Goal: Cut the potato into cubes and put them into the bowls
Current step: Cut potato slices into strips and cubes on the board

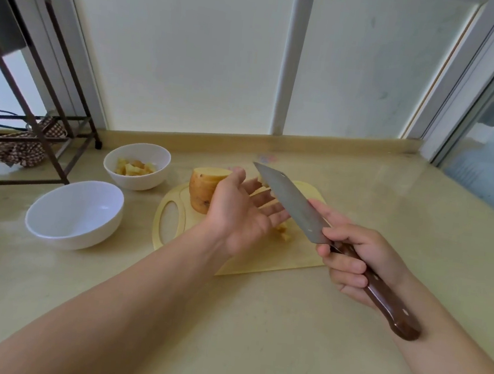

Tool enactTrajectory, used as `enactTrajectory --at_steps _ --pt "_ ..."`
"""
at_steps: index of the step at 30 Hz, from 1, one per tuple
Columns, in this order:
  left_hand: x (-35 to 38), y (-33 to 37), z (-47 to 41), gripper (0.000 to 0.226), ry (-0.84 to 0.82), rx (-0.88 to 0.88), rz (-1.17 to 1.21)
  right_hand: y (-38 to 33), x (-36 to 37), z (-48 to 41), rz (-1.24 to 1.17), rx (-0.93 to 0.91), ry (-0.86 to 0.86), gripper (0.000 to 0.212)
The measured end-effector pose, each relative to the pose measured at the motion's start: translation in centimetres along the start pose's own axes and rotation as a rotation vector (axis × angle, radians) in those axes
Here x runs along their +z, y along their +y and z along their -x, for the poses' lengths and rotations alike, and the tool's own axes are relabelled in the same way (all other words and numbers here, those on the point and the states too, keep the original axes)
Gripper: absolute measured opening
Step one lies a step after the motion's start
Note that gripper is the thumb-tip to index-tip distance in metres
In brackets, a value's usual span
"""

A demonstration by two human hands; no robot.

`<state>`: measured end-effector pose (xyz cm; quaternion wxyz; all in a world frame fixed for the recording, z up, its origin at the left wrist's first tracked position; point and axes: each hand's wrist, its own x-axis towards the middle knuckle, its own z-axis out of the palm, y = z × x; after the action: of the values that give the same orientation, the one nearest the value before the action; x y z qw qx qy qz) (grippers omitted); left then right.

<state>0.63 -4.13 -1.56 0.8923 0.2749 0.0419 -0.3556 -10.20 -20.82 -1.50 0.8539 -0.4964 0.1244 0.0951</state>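
**A:** Right grip (pixel 351 258) curled round the knife (pixel 293 200) handle, left grip (pixel 243 214) spread flat, palm up, beside the blade. The potato (pixel 201 188) stands cut face up on the board (pixel 262 261), toward the tabletop's far edge.

**B:** I'd sweep those loose cubes (pixel 283 232) onto the blade with the edge turned away from the fingers, then tip them into the near bowl (pixel 82 238).
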Motion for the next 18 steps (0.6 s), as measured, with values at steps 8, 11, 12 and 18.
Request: enactTrajectory --at_steps 8,11,12,18 --pt "0.2 0.2 0.1 0.044 0.060 0.004 -0.069 -0.1 -0.7 -0.2 0.007 -0.007 0.061 0.070" --pt "0.3 0.3 0.1 0.042 0.066 0.004 -0.082 -0.2 -1.0 -0.2 0.020 -0.013 0.084 0.069" --pt "0.2 0.5 0.1 0.042 0.072 0.000 -0.076 -0.3 -1.2 -0.2 0.026 -0.017 0.090 0.066" --pt "0.2 0.6 0.0 0.039 0.195 0.115 -0.232 -1.7 -2.5 0.2 0.285 -0.101 0.218 0.059"
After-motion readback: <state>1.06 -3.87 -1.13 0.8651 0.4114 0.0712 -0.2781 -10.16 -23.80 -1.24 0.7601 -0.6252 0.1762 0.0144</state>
